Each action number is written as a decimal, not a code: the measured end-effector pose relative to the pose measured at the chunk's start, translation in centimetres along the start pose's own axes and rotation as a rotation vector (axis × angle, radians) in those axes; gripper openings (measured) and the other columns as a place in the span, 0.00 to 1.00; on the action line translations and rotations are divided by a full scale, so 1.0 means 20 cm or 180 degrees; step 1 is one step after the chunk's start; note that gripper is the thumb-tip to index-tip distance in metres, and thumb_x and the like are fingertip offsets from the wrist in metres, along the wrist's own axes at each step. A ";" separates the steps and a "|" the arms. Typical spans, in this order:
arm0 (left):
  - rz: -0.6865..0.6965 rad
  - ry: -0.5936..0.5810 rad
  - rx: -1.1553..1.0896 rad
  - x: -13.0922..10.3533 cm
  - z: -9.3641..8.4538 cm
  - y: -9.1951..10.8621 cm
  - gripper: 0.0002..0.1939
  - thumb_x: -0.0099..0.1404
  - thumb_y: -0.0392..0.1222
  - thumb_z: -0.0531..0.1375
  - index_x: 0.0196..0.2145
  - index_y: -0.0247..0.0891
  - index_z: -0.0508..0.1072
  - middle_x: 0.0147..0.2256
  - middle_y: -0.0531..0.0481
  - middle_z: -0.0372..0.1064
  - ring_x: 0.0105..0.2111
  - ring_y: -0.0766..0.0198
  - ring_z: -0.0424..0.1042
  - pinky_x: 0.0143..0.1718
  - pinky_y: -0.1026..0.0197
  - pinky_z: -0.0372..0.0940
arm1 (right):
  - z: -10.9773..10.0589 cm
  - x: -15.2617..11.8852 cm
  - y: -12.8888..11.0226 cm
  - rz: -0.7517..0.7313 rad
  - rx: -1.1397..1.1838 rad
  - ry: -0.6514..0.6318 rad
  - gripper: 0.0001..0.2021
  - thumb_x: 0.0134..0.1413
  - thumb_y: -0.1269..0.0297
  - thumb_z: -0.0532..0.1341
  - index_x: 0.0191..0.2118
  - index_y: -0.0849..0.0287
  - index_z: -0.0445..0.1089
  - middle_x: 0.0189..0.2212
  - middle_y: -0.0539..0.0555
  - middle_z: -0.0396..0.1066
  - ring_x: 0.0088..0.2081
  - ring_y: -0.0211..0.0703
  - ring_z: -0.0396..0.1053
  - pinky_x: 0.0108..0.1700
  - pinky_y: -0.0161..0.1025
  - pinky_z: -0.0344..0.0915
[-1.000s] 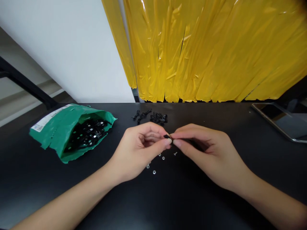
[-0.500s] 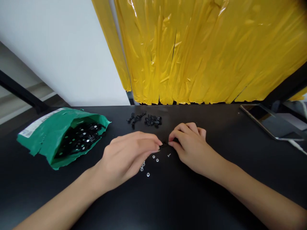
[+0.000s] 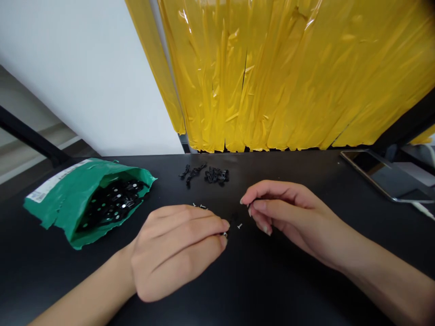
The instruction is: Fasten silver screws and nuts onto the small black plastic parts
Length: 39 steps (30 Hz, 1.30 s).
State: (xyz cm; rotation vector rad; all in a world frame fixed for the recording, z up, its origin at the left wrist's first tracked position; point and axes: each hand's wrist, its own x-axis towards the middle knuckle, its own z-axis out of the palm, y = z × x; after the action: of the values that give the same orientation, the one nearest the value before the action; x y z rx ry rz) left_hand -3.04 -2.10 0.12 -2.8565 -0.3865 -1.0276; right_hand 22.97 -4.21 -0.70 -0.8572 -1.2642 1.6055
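Observation:
My left hand (image 3: 180,249) is closed low over the table, thumb and forefinger pinching a small silver washer (image 3: 224,234) that shows only at its edge. Between the thumb and fingers of my right hand (image 3: 288,215) sits a small black piece (image 3: 249,205), mostly hidden. A tiny silver screw (image 3: 239,226) lies on the table between the two hands. Several more screws (image 3: 203,206) show just behind my left hand. Farther back are two small clusters of black plastic parts, one on the left (image 3: 192,172) and one on the right (image 3: 216,175).
On the left, an open green bag (image 3: 61,199) spills into view with black parts carrying silver dots. A phone or tablet (image 3: 384,174) with a white cable lies at the back right of the black table (image 3: 258,290). Yellow plastic sheeting (image 3: 272,77) hangs behind.
My hands have moved apart. The left came nearer and lower, covering the loose washers and pinching one; the right turned and shifted right, with the black piece in its fingers.

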 end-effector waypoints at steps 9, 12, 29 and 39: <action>-0.0247 -0.0250 -0.0197 -0.01 -0.03 0.06 0.14 0.70 0.29 0.62 0.46 0.46 0.79 0.48 0.51 0.84 0.45 0.58 0.84 0.49 0.57 0.82 | 0.05 -0.01 -0.03 0.0198 -0.0253 -0.0118 0.09 0.56 0.63 0.75 0.41 0.55 0.80 0.29 0.46 0.75 0.28 0.30 0.68 0.32 0.29 0.67; -0.0354 -0.0335 -0.0311 -0.01 -0.03 0.05 0.16 0.69 0.28 0.63 0.47 0.48 0.80 0.48 0.51 0.83 0.45 0.57 0.85 0.49 0.57 0.83 | 0.04 -0.01 -0.02 0.0212 -0.0536 0.0001 0.10 0.56 0.61 0.75 0.42 0.55 0.80 0.30 0.46 0.75 0.30 0.31 0.68 0.33 0.30 0.67; -0.0057 -0.0308 -0.0064 0.02 0.01 0.08 0.09 0.67 0.28 0.65 0.39 0.43 0.78 0.46 0.51 0.84 0.45 0.61 0.84 0.51 0.62 0.81 | 0.05 -0.02 -0.01 0.0369 -0.0701 0.0018 0.06 0.55 0.65 0.74 0.40 0.51 0.84 0.31 0.45 0.80 0.32 0.31 0.72 0.36 0.30 0.68; 0.0090 -0.0229 0.0026 0.08 -0.02 0.10 0.14 0.69 0.27 0.59 0.30 0.41 0.77 0.40 0.49 0.85 0.39 0.62 0.85 0.47 0.64 0.81 | 0.03 -0.01 -0.02 0.0356 -0.0874 -0.0080 0.05 0.58 0.60 0.73 0.37 0.55 0.83 0.28 0.47 0.79 0.30 0.33 0.72 0.33 0.31 0.70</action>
State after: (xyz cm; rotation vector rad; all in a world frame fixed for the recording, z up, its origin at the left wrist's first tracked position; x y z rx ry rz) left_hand -1.57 -3.81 1.44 -2.8893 -0.3534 -0.9186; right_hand 22.63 -4.50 -0.11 -1.0966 -1.5008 1.5543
